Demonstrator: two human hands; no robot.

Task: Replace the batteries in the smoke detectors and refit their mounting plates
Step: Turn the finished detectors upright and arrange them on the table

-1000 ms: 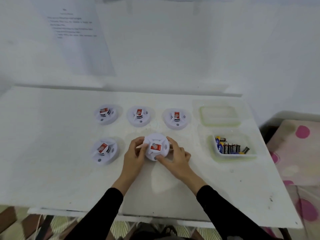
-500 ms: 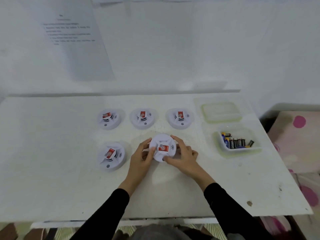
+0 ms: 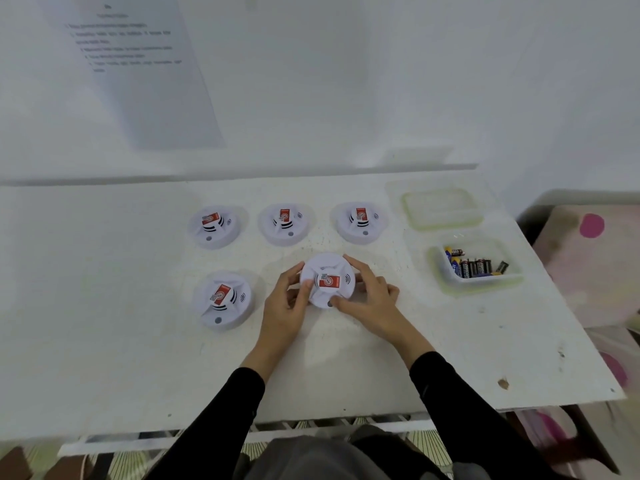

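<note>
- Left hand (image 3: 287, 306) and right hand (image 3: 370, 303) grip the near detector (image 3: 327, 280) by its rim.
- Other detectors (image 3: 214, 225) lie closed, apart.
- Batteries (image 3: 472, 266) wait in tub (image 3: 485, 281); probably early, most work left.

Bright, flat light; soft, washed-out wide-angle view.
The worn white tabletop (image 3: 104, 306) nearly bleaches out; the round white plastic smoke detectors (image 3: 223, 299) throw only faint, soft-edged shadows. Print on the white paper sheet (image 3: 138, 81) on the wall blurs unreadable. The table's edges bow, and the pink-spotted fabric (image 3: 588, 271) at right smears.
</note>
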